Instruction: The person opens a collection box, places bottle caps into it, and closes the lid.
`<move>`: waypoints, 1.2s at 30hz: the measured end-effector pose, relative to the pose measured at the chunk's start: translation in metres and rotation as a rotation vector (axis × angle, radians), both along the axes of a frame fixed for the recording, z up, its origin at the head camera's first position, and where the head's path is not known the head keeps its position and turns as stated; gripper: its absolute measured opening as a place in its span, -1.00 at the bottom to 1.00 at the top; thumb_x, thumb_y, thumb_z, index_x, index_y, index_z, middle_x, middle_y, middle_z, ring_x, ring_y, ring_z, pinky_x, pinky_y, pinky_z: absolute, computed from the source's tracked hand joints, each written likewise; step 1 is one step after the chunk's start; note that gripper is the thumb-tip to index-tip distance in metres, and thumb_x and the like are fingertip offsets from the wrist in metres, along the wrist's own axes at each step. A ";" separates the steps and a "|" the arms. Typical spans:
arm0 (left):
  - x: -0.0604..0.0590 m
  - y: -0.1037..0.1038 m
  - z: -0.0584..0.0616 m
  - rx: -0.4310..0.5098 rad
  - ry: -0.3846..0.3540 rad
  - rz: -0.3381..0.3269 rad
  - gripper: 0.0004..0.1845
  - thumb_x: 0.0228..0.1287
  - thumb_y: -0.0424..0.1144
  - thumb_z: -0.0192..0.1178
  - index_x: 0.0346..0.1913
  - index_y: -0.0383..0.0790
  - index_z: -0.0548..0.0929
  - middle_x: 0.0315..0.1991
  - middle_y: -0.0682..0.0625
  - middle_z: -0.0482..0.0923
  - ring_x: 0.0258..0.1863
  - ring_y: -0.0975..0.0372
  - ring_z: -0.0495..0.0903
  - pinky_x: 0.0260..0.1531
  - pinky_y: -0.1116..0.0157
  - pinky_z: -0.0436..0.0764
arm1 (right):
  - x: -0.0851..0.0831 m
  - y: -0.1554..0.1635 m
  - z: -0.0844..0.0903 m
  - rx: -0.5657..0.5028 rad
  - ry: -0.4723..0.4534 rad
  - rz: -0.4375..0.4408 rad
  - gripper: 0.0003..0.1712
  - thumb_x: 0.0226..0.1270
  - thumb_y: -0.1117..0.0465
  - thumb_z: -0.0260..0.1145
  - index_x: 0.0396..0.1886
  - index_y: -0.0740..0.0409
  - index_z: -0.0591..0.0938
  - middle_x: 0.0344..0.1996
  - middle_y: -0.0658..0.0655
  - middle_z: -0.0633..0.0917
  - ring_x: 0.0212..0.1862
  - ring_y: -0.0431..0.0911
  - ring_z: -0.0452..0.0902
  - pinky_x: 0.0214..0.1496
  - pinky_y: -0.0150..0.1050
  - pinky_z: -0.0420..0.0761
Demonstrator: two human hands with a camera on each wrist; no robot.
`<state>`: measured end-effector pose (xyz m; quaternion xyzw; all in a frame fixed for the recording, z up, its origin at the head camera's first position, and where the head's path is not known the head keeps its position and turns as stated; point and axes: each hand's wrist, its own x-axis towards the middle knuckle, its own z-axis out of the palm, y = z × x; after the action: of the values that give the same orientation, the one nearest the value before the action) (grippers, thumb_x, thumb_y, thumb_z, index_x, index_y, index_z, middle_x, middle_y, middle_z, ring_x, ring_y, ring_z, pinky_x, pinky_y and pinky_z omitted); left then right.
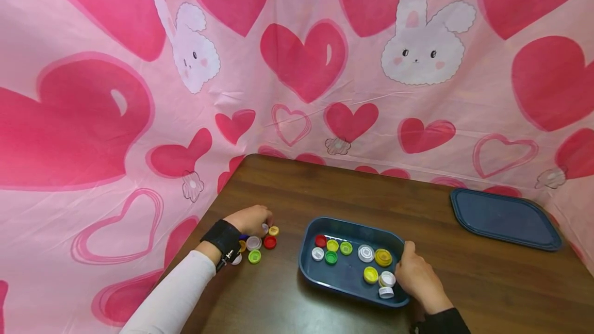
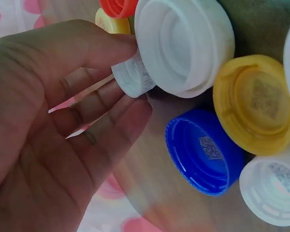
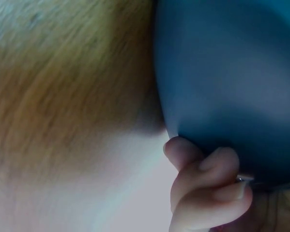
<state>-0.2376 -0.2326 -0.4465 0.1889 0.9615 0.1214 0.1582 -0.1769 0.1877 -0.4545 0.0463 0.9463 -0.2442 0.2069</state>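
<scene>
Head view: I have the right hand [image 1: 419,276] gripping a dark-blue rectangular plastic tray [image 1: 343,276] lower centre, likely for steadiness; lower left, the left hand [image 1: 249,219] pinches a small white plastic cap [image 2: 134,78].

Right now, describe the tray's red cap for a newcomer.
On the wooden table, find the deep blue tray the right hand grips. By its far left corner sits the red cap, near a yellow cap; it's the only red one inside.
</scene>
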 end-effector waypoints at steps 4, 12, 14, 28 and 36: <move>-0.002 0.001 0.002 0.002 0.013 0.011 -0.87 0.12 -0.42 0.38 -0.32 -0.13 0.70 -0.36 0.04 0.51 -0.31 0.19 0.46 -0.16 0.19 0.56 | 0.001 0.001 0.000 0.004 0.009 0.009 -0.46 0.44 0.31 0.12 0.22 0.49 0.12 -0.28 0.44 0.57 -0.41 0.08 0.54 -0.34 0.01 0.65; -0.003 0.016 0.022 0.029 0.073 -0.016 -0.86 0.15 -0.40 0.38 -0.21 -0.22 0.71 -0.31 0.05 0.53 -0.28 0.19 0.51 -0.14 0.21 0.62 | 0.001 0.002 -0.001 0.010 0.030 0.014 -0.47 0.43 0.31 0.13 0.20 0.49 0.13 -0.26 0.47 0.58 -0.39 0.09 0.56 -0.32 0.05 0.65; -0.002 0.024 0.027 0.037 0.081 -0.039 -0.82 0.14 -0.39 0.40 -0.18 -0.24 0.72 -0.29 0.03 0.53 -0.28 0.18 0.52 -0.17 0.22 0.63 | 0.001 0.002 -0.001 0.009 0.030 0.014 -0.47 0.43 0.31 0.13 0.21 0.49 0.13 -0.25 0.47 0.59 -0.39 0.09 0.56 -0.31 0.06 0.66; 0.009 0.080 0.059 -0.026 0.126 -0.145 -0.72 0.14 -0.26 0.48 -0.06 -0.11 0.73 -0.27 0.08 0.54 -0.33 0.27 0.55 -0.26 0.37 0.66 | 0.002 0.001 0.000 -0.004 0.020 0.012 -0.45 0.43 0.31 0.12 0.22 0.50 0.12 -0.26 0.46 0.57 -0.41 0.08 0.53 -0.33 0.03 0.66; 0.019 0.118 0.069 -0.077 0.109 -0.261 -0.68 0.14 -0.27 0.49 -0.02 -0.12 0.74 -0.23 0.08 0.55 -0.23 0.27 0.52 -0.17 0.40 0.65 | 0.002 0.001 0.001 -0.013 0.011 0.005 -0.44 0.43 0.31 0.12 0.24 0.49 0.11 -0.25 0.46 0.56 -0.40 0.09 0.53 -0.34 0.03 0.66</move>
<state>-0.2185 -0.1150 -0.3773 0.3124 0.9399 0.0526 0.1274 -0.1748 0.1891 -0.4536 0.0415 0.9460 -0.2499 0.2025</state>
